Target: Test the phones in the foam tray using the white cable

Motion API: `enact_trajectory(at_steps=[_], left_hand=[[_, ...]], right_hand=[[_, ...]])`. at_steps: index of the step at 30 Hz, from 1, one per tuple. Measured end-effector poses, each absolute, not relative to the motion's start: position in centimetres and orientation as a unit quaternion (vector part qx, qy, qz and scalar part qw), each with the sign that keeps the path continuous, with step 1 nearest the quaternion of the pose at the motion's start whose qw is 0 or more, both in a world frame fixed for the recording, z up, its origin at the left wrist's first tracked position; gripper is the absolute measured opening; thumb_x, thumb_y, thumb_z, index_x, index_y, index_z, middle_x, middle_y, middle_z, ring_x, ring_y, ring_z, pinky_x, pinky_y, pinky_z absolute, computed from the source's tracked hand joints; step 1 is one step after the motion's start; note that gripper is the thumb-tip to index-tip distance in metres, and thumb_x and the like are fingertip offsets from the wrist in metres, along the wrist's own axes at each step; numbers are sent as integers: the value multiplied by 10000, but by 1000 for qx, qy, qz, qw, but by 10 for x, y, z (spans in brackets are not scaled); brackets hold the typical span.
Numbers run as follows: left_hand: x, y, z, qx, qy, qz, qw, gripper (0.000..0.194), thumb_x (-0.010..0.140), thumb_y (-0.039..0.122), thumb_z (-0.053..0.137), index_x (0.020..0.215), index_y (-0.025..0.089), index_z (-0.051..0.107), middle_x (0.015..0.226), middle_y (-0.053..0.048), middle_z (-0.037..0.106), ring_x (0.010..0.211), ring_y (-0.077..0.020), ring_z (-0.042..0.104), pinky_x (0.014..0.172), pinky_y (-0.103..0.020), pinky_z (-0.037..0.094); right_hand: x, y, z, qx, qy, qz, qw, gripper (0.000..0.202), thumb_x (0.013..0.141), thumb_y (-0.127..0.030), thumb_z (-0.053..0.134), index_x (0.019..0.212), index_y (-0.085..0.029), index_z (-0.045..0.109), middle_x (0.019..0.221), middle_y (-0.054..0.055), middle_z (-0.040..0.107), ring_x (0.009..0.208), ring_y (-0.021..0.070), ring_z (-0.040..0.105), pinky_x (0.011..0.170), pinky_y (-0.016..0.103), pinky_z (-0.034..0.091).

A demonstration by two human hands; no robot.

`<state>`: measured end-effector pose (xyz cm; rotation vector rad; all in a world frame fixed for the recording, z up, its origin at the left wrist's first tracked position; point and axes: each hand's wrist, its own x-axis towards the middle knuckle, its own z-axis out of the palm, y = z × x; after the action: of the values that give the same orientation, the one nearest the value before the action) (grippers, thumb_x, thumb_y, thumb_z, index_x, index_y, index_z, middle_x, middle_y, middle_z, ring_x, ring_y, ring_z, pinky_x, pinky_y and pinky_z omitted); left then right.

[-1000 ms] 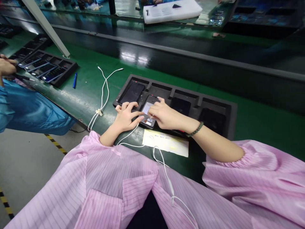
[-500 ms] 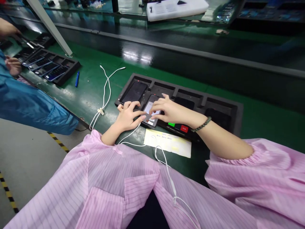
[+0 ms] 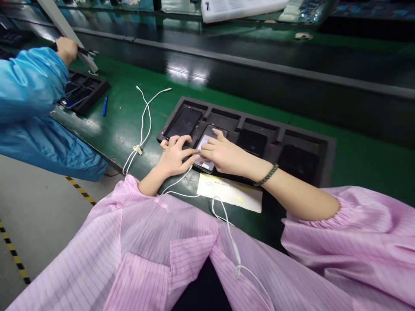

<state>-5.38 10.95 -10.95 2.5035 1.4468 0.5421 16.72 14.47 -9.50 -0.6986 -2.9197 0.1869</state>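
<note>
A phone with a lit, pale screen [image 3: 205, 141] lies in the second compartment from the left of a dark tray [image 3: 223, 103]. At its lower left edge rests my left hand [image 3: 175, 157], open, index finger and thumb stretched toward the phone. A white cable [image 3: 183, 176] runs out from beneath that hand; its plug end is hidden. Over the right part of the screen is my right hand [image 3: 223, 153], open, with one finger raised and others bent at the glass. Dark-screened phones fill the left compartment, with one phone [image 3: 184, 123] there, and the right ones, including another phone [image 3: 252, 142].
A yellow and white paper slip [image 3: 230, 192] lies before the tray. Leftward are a tied white cable [image 3: 142, 125], a blue pen [image 3: 105, 105] and another tray of phones [image 3: 89, 97]. A co-worker's blue sleeve [image 3: 32, 86] reaches over that tray, the hand gripping thin dark objects.
My right hand has shifted slightly left and down on the screen, its fingers drawn closer. Green and red screen patches beside it are now covered. The co-worker's arm has swung forward over the other tray.
</note>
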Motion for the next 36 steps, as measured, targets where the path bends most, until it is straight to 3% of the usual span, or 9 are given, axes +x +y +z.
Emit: enact_trajectory(at_steps=[5,13,19,22,24,27,29,33,36], left_hand=[[-53,111,-110,847,490,178,103,434,994,564,443,1132,323,777,1306,-111,585,1173,-325,416,893,-486,243],[-54,112,-114,847,483,190,113,421,996,554,449,1130,321,774,1291,-104,593,1183,-317,424,882,-469,250],[-58,113,-117,849,479,196,103,443,988,559,455,1238,315,727,1304,-114,578,1182,-314,432,907,-469,265],[-61,108,-115,847,471,226,100,420,972,546,481,1157,293,761,1238,-107,615,1145,-295,474,933,-468,285],[-61,101,-110,832,477,260,114,420,933,560,529,988,233,788,1077,-105,661,1020,-258,536,913,-444,331],[-58,84,-104,772,534,276,206,458,866,581,591,671,177,682,705,-49,618,697,-169,531,743,-352,393],[-53,76,-102,708,575,252,322,466,835,582,623,605,178,607,577,-7,554,567,-128,473,627,-301,362],[-42,76,-101,546,532,203,615,399,774,543,698,686,157,648,615,-17,633,472,-86,434,520,-248,316],[-34,81,-96,374,458,191,784,268,735,394,734,664,145,666,763,-100,744,534,-117,570,521,-234,403]], right_hand=[[167,144,-98,-262,-962,60,59,247,887,-99,439,930,-156,676,869,111,654,889,259,542,1114,614,236],[185,148,-89,-276,-932,209,108,246,969,-240,408,823,-199,601,771,62,607,799,226,530,1058,581,281],[186,147,-94,-279,-919,238,148,268,989,-349,488,944,-204,709,912,81,644,869,226,563,1094,587,249],[188,145,-94,-279,-924,205,162,288,993,-353,500,971,-247,767,897,73,644,865,224,546,1101,604,228],[189,142,-93,-273,-929,191,163,309,997,-342,493,939,-262,786,874,68,642,839,215,531,1095,612,228],[191,140,-94,-267,-931,186,164,321,1003,-336,484,926,-256,785,884,72,647,843,214,535,1091,607,238],[190,142,-95,-264,-932,186,167,314,1006,-336,486,921,-239,773,898,75,650,851,216,542,1089,599,244],[184,142,-90,-268,-936,171,155,292,997,-291,495,907,-202,758,906,93,664,872,226,531,1087,604,245],[177,133,-75,-313,-932,160,91,240,975,-254,533,942,-189,761,928,96,688,933,236,525,1093,570,269]])
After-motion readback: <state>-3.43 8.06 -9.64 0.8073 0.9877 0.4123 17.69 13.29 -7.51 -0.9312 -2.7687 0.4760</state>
